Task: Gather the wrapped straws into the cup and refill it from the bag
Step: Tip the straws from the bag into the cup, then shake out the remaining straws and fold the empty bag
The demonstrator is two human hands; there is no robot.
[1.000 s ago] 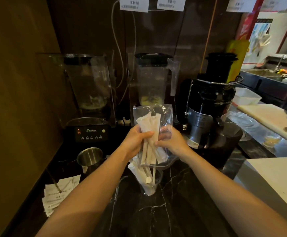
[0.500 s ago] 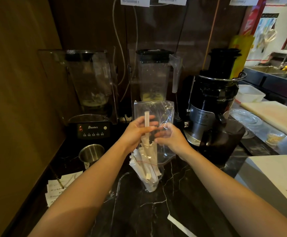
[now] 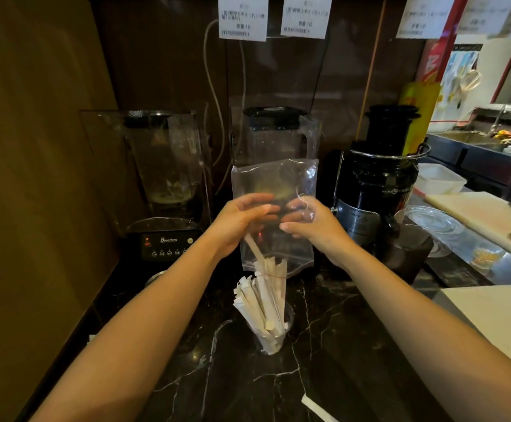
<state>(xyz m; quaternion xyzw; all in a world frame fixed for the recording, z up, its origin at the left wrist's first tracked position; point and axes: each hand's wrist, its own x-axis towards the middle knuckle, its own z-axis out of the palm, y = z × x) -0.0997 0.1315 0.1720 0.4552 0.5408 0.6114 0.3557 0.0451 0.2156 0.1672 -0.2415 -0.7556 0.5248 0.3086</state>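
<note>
A clear plastic cup (image 3: 271, 342) stands on the black marble counter, packed with paper-wrapped straws (image 3: 262, 300) that fan out above its rim. Directly above it I hold a clear plastic bag (image 3: 275, 184) mouth down. My left hand (image 3: 242, 222) grips the bag's left side and my right hand (image 3: 309, 225) its right side, at mid-height. The last few straws (image 3: 271, 264) poke out of the bag's mouth toward the cup. The bag's upper part looks empty. One wrapped straw (image 3: 316, 408) lies loose on the counter near the bottom edge.
Two blenders (image 3: 164, 190) (image 3: 274, 138) stand behind the bag, a black juicer (image 3: 376, 190) to the right. A small metal cup (image 3: 155, 277) sits at left behind my forearm. A glass plate (image 3: 434, 220), a white cutting board (image 3: 479, 214) with a knife, and a sink lie further right.
The bundle of straws has slid down out of the bag into the cup. Both hands have lifted the bag higher, and it is now almost empty.
</note>
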